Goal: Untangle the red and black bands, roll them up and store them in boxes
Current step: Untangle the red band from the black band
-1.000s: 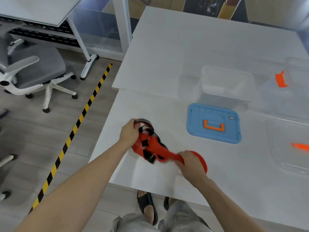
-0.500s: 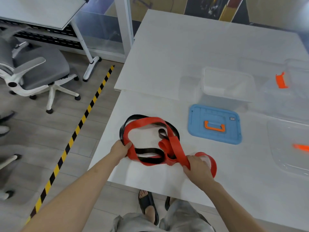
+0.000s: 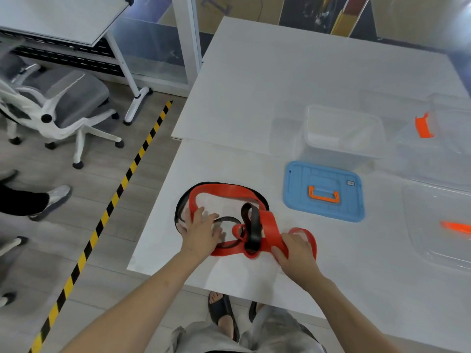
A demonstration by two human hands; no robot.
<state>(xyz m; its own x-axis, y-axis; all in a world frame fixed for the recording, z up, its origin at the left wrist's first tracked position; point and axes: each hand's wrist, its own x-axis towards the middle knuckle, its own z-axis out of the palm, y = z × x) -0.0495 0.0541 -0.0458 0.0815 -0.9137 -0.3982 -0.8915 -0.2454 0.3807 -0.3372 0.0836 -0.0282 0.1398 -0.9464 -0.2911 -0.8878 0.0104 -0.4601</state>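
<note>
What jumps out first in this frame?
The wide red elastic band looped through a narrow black band at the front edge of the white table, left hand flat on the loops, right hand pinching the red one. Beyond it to the right lies a blue rectangular plastic lid with an orange handle, a clear plastic box behind it.

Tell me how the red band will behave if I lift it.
Probably floppy: the red band lies in loose curves and folds over itself. Likely to drag the black band along, since they loop through each other. Looks thin, so probably light.
</note>
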